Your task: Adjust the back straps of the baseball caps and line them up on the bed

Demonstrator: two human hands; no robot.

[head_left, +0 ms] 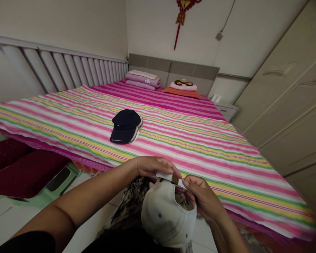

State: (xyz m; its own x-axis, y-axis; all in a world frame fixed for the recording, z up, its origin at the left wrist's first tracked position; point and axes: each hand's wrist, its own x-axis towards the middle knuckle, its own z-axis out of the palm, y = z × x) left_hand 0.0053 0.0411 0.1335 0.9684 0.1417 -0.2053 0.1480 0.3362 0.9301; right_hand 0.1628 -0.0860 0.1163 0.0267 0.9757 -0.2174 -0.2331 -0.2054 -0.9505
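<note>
A pale, off-white baseball cap (168, 214) is held in front of my body, its rear opening and adjusting strap facing the bed. My left hand (156, 166) pinches the strap on the left of its metal buckle (175, 179). On the other side, my right hand (201, 193) grips the strap's right part, with some fingers behind the cap's edge. Farther off on the bed lies a dark navy cap (126, 125) with small white lettering on its brim, stacked over lighter caps (140, 127) that show only along the right edge.
The bed (189, 140) has a striped sheet, with folded purple bedding (143, 80) and a pink folded item on an orange one (183, 92) near the headboard (171, 68). A slatted rail (76, 66) runs along the left. Green stools with dark red covers (34, 172) stand lower left; a wardrobe (287, 88) is at right.
</note>
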